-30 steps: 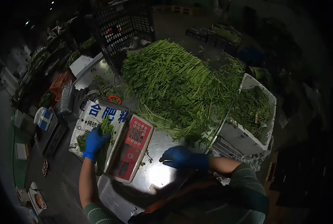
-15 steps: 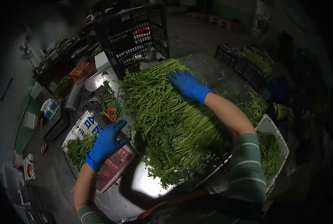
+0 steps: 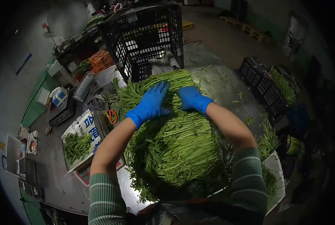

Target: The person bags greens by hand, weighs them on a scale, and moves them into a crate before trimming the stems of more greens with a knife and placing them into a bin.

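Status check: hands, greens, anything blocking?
Left hand and right hand flat on pile of greens. Black crate just beyond. Nothing blocking.

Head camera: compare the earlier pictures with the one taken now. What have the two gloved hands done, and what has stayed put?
The left hand let go of the small bunch on the scale and moved up onto the big pile of greens. The right hand also reached from the table's near edge onto the pile. Both now rest flat there, side by side. The small bunch stays on the scale; the black crate stays behind the pile.

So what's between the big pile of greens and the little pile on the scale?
In the head view, the person's left forearm crosses between big pile and little pile.
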### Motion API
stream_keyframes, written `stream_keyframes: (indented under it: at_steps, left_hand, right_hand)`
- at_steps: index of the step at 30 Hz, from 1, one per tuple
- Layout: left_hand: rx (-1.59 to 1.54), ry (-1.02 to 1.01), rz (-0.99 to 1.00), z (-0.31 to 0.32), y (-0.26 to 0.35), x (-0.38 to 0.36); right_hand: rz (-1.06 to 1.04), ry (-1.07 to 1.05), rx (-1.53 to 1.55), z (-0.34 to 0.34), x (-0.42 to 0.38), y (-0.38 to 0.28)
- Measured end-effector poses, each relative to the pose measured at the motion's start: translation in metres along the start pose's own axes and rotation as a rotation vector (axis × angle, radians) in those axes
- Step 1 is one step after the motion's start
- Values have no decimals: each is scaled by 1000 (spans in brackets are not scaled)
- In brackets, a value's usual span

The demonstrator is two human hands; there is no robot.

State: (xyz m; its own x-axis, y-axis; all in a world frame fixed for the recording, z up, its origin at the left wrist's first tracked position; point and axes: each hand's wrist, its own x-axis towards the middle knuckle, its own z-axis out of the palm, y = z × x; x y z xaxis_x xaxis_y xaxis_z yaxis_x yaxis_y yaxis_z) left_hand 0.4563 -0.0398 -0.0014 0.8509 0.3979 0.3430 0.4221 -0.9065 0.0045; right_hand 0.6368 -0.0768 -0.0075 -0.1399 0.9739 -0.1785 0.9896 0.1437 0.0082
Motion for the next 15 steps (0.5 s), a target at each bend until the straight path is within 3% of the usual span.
stream_keyframes:
  at_steps: [2,3,4,5,7,8,10,12,15]
  left_hand:
    - [66,64,30,17,5,23]
    - [8,-197,-73,21,8,31]
    - [-50,-460,-174,24,11,37]
    - [0,-396,-158,26,12,36]
    - [-4,-392,-200,25,15,32]
    - [-17,-378,-251,24,16,28]
    - [-48,-312,-216,29,13,22]
    - [-41,-337,-185,27,11,28]
    - [45,-165,-56,26,13,37]
  right_hand:
    - [-91,193,-58,15,-15,-5]
    - [-125,266,-87,21,-16,-6]
    - [-91,134,-81,17,-18,-6]
    - [-85,133,-77,14,-25,-1]
    - [-174,536,-271,12,-39,10]
    - [-48,396,-285,10,-38,13]
    - [-13,-34,153,13,-26,30]
    - [2,-33,145,11,-18,34]
    - [30,-17,30,7,-15,26]
